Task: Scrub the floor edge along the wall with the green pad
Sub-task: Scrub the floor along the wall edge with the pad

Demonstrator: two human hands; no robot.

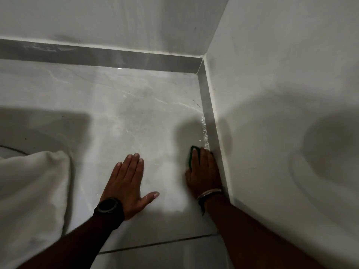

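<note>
My right hand (204,171) presses the green pad (194,156) flat on the grey marble floor (136,113), right against the grey skirting strip (208,113) of the right wall (281,94). Only the pad's far and left edges show past my fingers. White specks and foam (204,129) lie along the floor edge just beyond the pad. My left hand (128,181), with a black watch on its wrist, rests palm down on the floor with fingers spread, about a hand's width left of the pad.
A white cloth or pillow-like bundle (33,191) lies on the floor at the left. The far wall (116,20) and its skirting meet the right wall in a corner (202,63). A dark grout line (155,243) crosses the floor near me.
</note>
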